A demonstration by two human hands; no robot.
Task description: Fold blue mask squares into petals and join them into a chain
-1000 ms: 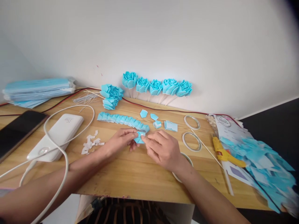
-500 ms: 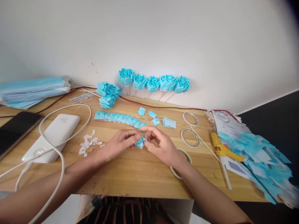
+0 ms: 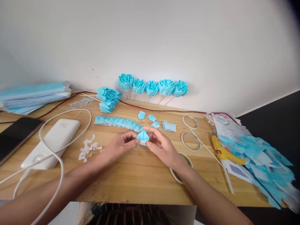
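Note:
Between my two hands is a small folded blue petal (image 3: 143,136), its point facing away from me and a pale strip along its near edge. My left hand (image 3: 125,142) pinches its left side; my right hand (image 3: 161,143) pinches the right side. Just beyond my fingers runs a row of overlapping folded blue petals (image 3: 117,122). Loose folded pieces (image 3: 152,118) lie past my right hand, next to a small stack of blue squares (image 3: 169,126). White paper scraps (image 3: 87,148) are scattered left of my left hand.
Blue flowers on sticks (image 3: 152,88) lean on the wall; more flowers (image 3: 107,98) lie left of them. Rolls of tape (image 3: 190,141), a stick and a yellow glue gun (image 3: 219,148) are at right beside blue cut pieces (image 3: 262,159). A white power bank (image 3: 52,140) and phone (image 3: 18,136) are left.
The petal in my hands has turned so that its point faces away and its folded front shows flat. Both hands stay close together; the view has tilted slightly upward.

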